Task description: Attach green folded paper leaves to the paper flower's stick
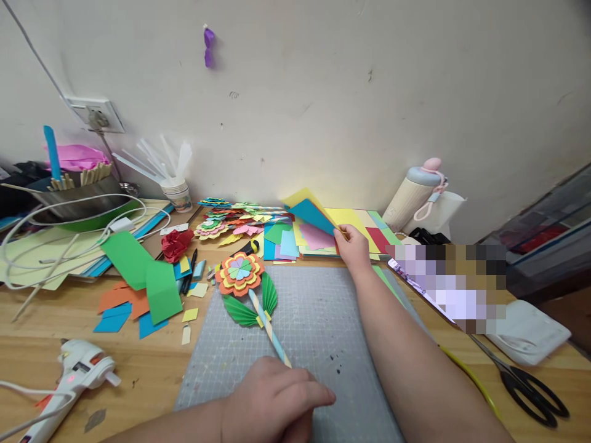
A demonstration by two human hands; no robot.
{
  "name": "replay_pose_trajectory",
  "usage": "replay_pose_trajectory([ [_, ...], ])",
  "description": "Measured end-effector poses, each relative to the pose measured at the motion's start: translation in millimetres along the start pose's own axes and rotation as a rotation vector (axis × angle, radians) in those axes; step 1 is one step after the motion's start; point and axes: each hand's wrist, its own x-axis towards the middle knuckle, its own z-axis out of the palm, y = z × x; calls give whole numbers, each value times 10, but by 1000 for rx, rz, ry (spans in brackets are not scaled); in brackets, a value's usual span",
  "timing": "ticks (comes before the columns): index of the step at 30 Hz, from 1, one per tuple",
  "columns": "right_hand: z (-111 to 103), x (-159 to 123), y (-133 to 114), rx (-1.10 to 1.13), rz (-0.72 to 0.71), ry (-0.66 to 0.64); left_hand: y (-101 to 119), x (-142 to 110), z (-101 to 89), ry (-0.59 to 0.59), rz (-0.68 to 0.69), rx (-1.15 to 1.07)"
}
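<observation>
A paper flower (240,274) with layered orange, yellow and multicoloured petals lies on the grey cutting mat (323,320). It has two pleated green leaves and a striped stem. My left hand (277,397) is closed over the lower stem, whose end is hidden beneath it; the index finger points right. At the back, my right hand (353,246) pinches the corner of several coloured paper sheets (314,215), blue and yellow among them. They are tilted up off a paper stack (351,218) against the wall.
Left are a glue gun (83,375), green paper pieces (161,289), crumpled red paper (176,245), a metal pot (83,197) and a cup of white sticks (178,194). More paper flowers (226,221) lie behind. Right are a phone (425,289), scissors (526,387) and a bottle (410,191).
</observation>
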Motion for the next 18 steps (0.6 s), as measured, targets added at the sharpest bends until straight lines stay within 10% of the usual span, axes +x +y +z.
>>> replay_pose_trajectory([
  [12, -2, -25, 23, -83, 10, -34, 53, 61, -74, -10, -16, 32],
  [18, -95, 44, 15, -42, 97, 189, -35, 417, -353, -56, -442, 173],
])
